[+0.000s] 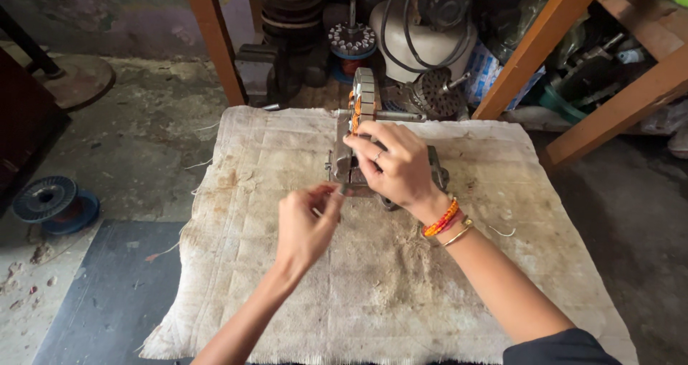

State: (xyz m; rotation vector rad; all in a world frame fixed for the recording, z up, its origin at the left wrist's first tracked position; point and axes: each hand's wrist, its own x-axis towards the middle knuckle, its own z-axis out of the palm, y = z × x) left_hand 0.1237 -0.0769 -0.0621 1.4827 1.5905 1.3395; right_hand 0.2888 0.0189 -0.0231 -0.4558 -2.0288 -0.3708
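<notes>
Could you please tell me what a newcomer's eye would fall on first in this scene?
Two bare hands meet mid-frame over a worn, stained beige cloth: the right hand rests on a grey metal winding jig carrying an orange-wound stator core, the left hand pinches beside it. A blue wire spool lies far left.

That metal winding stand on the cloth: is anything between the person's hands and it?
Nothing visible is. The right hand already rests on the metal stand, just below the orange-wound core. The left hand pinches something thin right beside the stand; only bare cloth lies beneath it.
</notes>
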